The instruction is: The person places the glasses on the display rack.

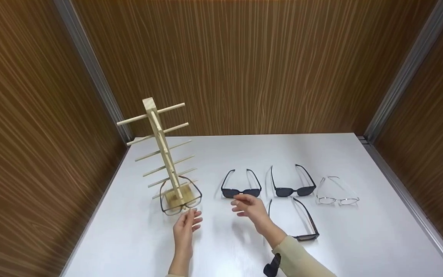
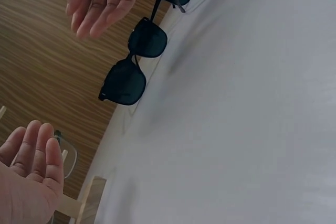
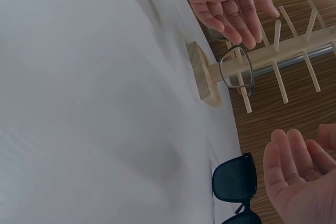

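Observation:
A slim-framed pair of eyeglasses (image 1: 173, 211) hangs on the lowest part of a wooden peg rack (image 1: 164, 150), lenses facing me. My left hand (image 1: 185, 231) is right in front of their bridge, fingers loosely extended; whether the fingertips touch the frame I cannot tell. One clear lens (image 3: 236, 66) shows below that hand in the right wrist view. My right hand (image 1: 253, 211) hovers over the table with relaxed fingers and holds nothing. Just behind it lie dark sunglasses (image 1: 231, 193), temples unfolded, partly covered by its fingertips.
More sunglasses (image 1: 294, 191) stand further right, beside clear thin-framed glasses (image 1: 337, 201). Dark-framed glasses (image 1: 307, 237) sit nearer, partly hidden by my right forearm. The white table (image 1: 221, 154) is bounded by wood-grain walls (image 1: 244, 69) at the back and sides.

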Demonstrator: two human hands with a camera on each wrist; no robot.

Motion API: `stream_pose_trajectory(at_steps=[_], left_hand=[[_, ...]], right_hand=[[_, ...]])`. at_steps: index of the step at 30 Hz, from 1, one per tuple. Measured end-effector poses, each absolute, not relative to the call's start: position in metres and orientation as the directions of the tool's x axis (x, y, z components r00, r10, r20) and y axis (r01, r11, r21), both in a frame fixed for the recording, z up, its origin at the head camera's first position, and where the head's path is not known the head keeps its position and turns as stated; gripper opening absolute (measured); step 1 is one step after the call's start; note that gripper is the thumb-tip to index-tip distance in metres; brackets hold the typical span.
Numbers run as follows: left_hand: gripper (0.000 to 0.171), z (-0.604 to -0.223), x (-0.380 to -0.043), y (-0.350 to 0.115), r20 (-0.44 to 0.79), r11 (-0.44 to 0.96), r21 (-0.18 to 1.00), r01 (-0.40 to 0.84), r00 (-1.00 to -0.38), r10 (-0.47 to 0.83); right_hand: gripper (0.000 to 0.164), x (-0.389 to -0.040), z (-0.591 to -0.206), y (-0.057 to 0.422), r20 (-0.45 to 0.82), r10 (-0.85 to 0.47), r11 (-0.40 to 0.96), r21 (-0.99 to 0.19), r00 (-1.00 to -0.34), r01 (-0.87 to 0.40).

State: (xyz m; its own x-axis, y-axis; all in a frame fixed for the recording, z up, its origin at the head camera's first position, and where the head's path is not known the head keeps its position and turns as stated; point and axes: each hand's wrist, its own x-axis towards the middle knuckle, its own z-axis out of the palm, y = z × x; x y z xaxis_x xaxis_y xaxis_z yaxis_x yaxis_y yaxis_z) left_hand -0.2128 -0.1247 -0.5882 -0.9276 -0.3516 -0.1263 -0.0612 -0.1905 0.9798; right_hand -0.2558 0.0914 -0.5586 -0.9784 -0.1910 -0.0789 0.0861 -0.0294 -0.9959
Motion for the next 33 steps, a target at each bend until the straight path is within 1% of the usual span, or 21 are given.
stream_pose_trajectory(at_steps=[3,6,12,16,22,26,33], left_hand=[[0.038,-0.584,-0.211,-0.120,-0.128,-0.194,0.979,-0.065,-0.936,-0.328],[0.036,-0.579,-0.210,-0.116,-0.128,-0.199,0.977,-0.069,-0.946,-0.298],[0.033,-0.567,-0.205,-0.105,-0.147,-0.197,0.975,-0.103,-0.964,-0.224],[0.039,-0.578,-0.209,-0.099,-0.158,-0.192,0.974,-0.124,-0.971,-0.177],[0.046,-0.590,-0.214,-0.088,-0.151,-0.158,0.979,-0.127,-0.977,-0.152],[0.046,-0.592,-0.215,-0.082,-0.157,-0.155,0.978,-0.136,-0.979,-0.128],[0.042,-0.591,-0.214,-0.072,-0.167,-0.168,0.974,-0.150,-0.982,-0.090]], right_hand=[[0.034,-0.250,-0.549,0.096,-0.085,-0.190,-0.038,-0.995,-0.978,0.093],[0.034,-0.248,-0.548,0.101,-0.092,-0.179,-0.054,-0.993,-0.979,0.103],[0.034,-0.247,-0.559,0.115,-0.114,-0.118,-0.088,-0.988,-0.986,0.124],[0.036,-0.243,-0.561,0.122,-0.117,-0.087,-0.114,-0.985,-0.989,0.127],[0.038,-0.240,-0.562,0.132,-0.111,-0.049,-0.148,-0.982,-0.993,0.117],[0.042,-0.239,-0.561,0.141,-0.103,-0.023,-0.171,-0.980,-0.994,0.105],[0.041,-0.237,-0.559,0.156,-0.110,0.023,-0.205,-0.973,-0.994,0.104]])
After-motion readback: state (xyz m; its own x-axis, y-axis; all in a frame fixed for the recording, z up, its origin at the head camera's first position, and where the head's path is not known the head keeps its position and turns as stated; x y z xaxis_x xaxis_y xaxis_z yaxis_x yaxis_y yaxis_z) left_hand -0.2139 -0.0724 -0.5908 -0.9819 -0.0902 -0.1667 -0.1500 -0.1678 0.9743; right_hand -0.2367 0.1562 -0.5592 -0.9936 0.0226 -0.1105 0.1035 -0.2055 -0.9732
